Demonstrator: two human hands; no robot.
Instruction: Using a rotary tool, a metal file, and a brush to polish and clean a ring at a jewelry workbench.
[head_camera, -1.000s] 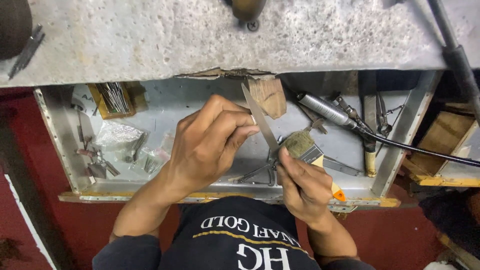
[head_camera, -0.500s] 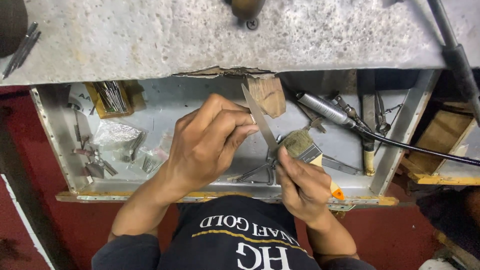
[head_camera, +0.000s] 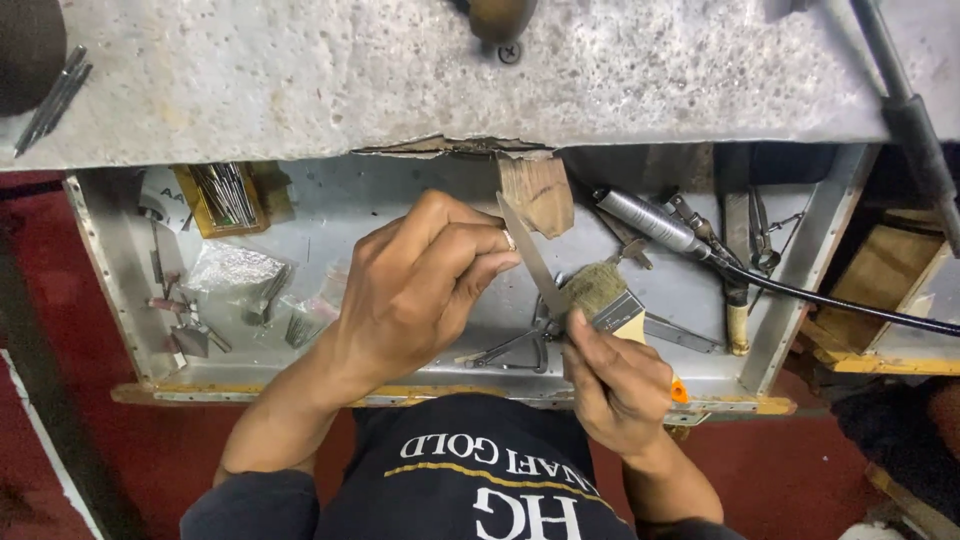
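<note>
The left hand (head_camera: 420, 290) is pinching something small against the wooden peg (head_camera: 537, 192) at twelve o'clock, though what it grips is hidden; the right hand (head_camera: 615, 385) is closing round the handle of a thin flat file (head_camera: 530, 258), whose blade is slanting up toward eleven o'clock; compared with a second ago, both are barely shifting, suggesting steady filing; a paintbrush (head_camera: 605, 295) is lying in the metal drawer (head_camera: 800, 290) at three o'clock.

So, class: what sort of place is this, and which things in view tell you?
Probably a jeweller's or metalworker's bench. An open metal drawer of small tools sits under a worn benchtop, with a wooden peg and a corded rotary handpiece; the right hand holds a file.
</note>
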